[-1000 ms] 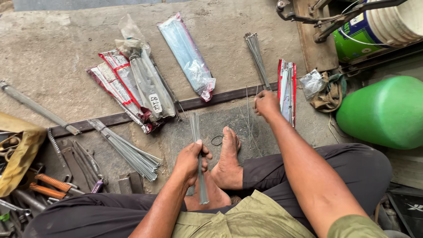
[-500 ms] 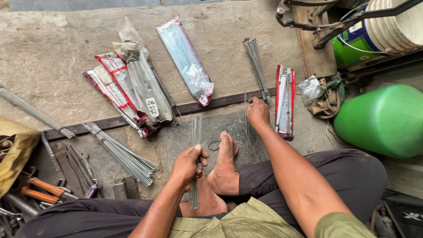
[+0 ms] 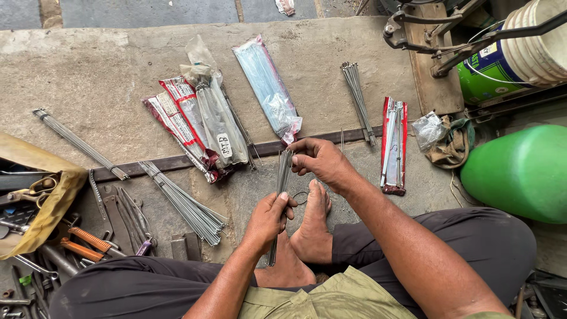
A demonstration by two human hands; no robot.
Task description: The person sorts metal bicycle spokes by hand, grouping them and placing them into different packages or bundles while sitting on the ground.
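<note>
- The left hand (image 3: 269, 220) gripped a bundle of thin metal rods (image 3: 280, 195) around its lower half, fingers wrapped tight, holding it nearly upright above the bare feet (image 3: 307, 236).
- The right hand (image 3: 321, 160) met the top of the same bundle, its fingers pinched narrowly on the rod tips.
- The bundle stood between the two hands, just in front of the seated person's crossed legs, over the concrete floor (image 3: 106, 71).
- More loose rods (image 3: 186, 204) lay fanned on the floor to the left of the hands, and another bunch (image 3: 358, 100) lay beyond the right hand.
- Plastic packets (image 3: 207, 127) rested side by side on the floor, farther from the person than the hands.
- A red packet (image 3: 393, 147) lay to the right of the right hand, near a green drum (image 3: 520, 174).
- Pliers with orange handles (image 3: 82, 243) lay among tools at the far left.
</note>
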